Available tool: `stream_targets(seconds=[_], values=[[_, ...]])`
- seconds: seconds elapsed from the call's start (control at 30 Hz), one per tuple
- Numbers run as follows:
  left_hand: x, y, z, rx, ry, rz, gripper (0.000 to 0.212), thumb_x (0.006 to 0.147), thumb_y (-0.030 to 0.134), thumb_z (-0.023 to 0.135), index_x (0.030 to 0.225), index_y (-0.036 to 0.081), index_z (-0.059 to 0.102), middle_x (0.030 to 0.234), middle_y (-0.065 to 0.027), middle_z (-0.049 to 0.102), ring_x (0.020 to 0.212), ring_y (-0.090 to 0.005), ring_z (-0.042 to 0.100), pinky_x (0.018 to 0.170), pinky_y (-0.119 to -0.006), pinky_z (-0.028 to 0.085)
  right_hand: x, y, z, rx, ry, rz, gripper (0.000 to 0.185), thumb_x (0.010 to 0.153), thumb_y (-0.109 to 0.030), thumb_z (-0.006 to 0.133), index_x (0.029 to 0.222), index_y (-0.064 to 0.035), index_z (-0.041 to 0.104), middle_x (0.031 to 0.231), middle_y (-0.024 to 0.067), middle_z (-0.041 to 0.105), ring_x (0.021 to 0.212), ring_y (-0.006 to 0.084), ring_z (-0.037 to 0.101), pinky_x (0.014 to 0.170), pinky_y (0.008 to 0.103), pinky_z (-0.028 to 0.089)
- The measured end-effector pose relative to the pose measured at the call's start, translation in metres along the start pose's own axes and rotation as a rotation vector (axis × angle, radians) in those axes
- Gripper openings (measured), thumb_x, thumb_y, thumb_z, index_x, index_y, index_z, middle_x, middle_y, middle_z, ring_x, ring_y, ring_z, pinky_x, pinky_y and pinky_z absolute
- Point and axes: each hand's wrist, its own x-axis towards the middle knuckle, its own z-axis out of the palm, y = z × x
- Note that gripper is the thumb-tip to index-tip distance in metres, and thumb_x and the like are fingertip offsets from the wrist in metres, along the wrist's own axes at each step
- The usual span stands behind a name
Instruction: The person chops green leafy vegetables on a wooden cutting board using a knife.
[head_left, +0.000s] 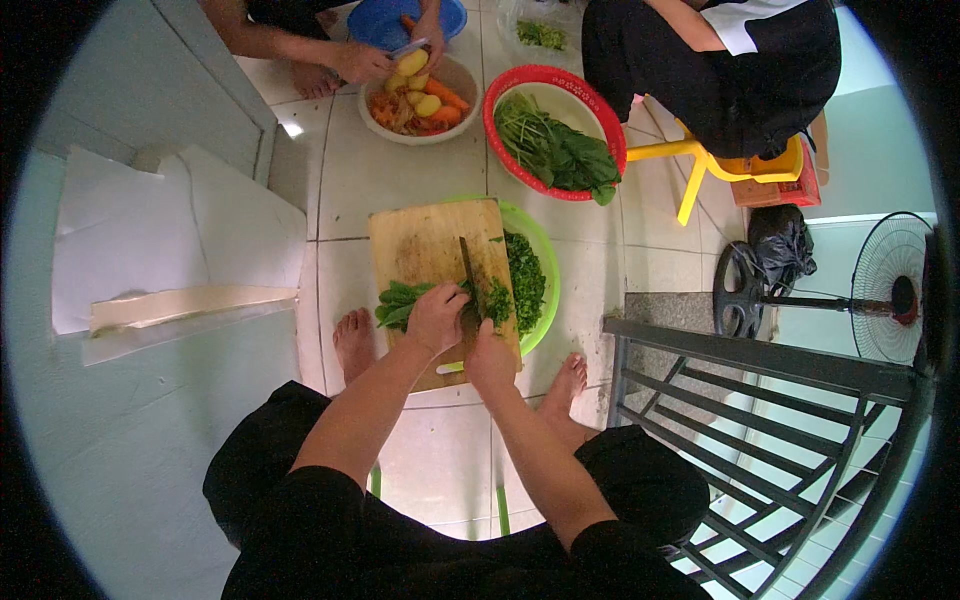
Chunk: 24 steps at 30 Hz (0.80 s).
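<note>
A wooden cutting board (420, 244) lies over a bright green basin (553, 281) on the floor. My left hand (435, 322) presses a bunch of leafy greens (401, 301) onto the board, its fingertips beside the blade. In my right hand (491, 360) is a kitchen knife (469, 262), its blade pointing away from me and standing against the greens. The handle is hidden in my grip. Chopped greens (497, 300) lie just right of the blade. More chopped leaves (529, 281) fill the visible part of the basin.
Ahead stand a red-rimmed basin (491, 139) of whole greens and a white bowl (424, 140) of potatoes, carrots and peelings. Another person's hands (367, 61) work above that bowl. A second person sits on a yellow stool (694, 161). A metal railing (750, 360) and a fan (892, 289) stand right.
</note>
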Motion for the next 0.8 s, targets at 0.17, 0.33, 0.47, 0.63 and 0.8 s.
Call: stream_targets(seconds=[0.17, 0.33, 0.47, 0.63, 0.8], values=[[-0.004, -0.008, 0.004, -0.036, -0.008, -0.031, 0.032, 0.062, -0.004, 0.065, 0.093, 0.003, 0.066, 0.094, -0.0119, 0.061, 0.086, -0.0330, 0.063, 0.074, -0.041, 0.053, -0.010, 0.001, -0.007, 0.013, -0.094, 0.133, 0.040, 0.078, -0.007, 0.062, 0.115, 0.0025, 0.048, 0.083, 0.0254, 0.065, 0.079, 0.0429, 0.065, 0.071, 0.0505, 0.053], [-0.001, 0.001, -0.002, -0.080, -0.019, -0.070, 0.030, 0.064, -0.004, 0.064, 0.093, 0.003, 0.064, 0.095, -0.0122, 0.060, 0.086, -0.0339, 0.063, 0.073, -0.042, 0.053, -0.024, -0.004, -0.032, 0.025, -0.024, 0.158, 0.035, 0.080, -0.005, 0.059, 0.112, 0.0039, 0.049, 0.090, 0.0301, 0.064, 0.089, 0.0448, 0.063, 0.078, 0.0518, 0.051], [-0.003, 0.003, -0.004, 0.002, -0.055, -0.078, 0.030, 0.064, -0.002, 0.065, 0.093, 0.004, 0.061, 0.095, -0.0122, 0.057, 0.086, -0.0332, 0.061, 0.072, -0.042, 0.054, -0.027, -0.009, -0.036, -0.018, -0.017, 0.041, 0.036, 0.078, -0.005, 0.060, 0.112, 0.0029, 0.048, 0.086, 0.0282, 0.065, 0.085, 0.0443, 0.065, 0.074, 0.0516, 0.052], [-0.005, 0.005, -0.009, 0.025, -0.108, -0.076, 0.031, 0.063, -0.001, 0.066, 0.093, 0.004, 0.060, 0.098, -0.0131, 0.056, 0.091, -0.0333, 0.060, 0.075, -0.042, 0.053, -0.025, -0.013, -0.028, -0.060, 0.013, -0.046, 0.033, 0.079, -0.006, 0.059, 0.107, -0.0009, 0.045, 0.077, 0.0249, 0.065, 0.071, 0.0431, 0.066, 0.064, 0.0519, 0.053], [-0.004, 0.001, -0.001, -0.025, -0.032, -0.079, 0.024, 0.066, -0.001, 0.065, 0.089, 0.003, 0.061, 0.097, -0.0122, 0.058, 0.089, -0.0335, 0.062, 0.074, -0.042, 0.054, -0.001, -0.013, -0.015, 0.006, -0.126, 0.106, 0.030, 0.081, -0.008, 0.059, 0.105, -0.0011, 0.043, 0.078, 0.0265, 0.064, 0.074, 0.0442, 0.065, 0.064, 0.0535, 0.051]])
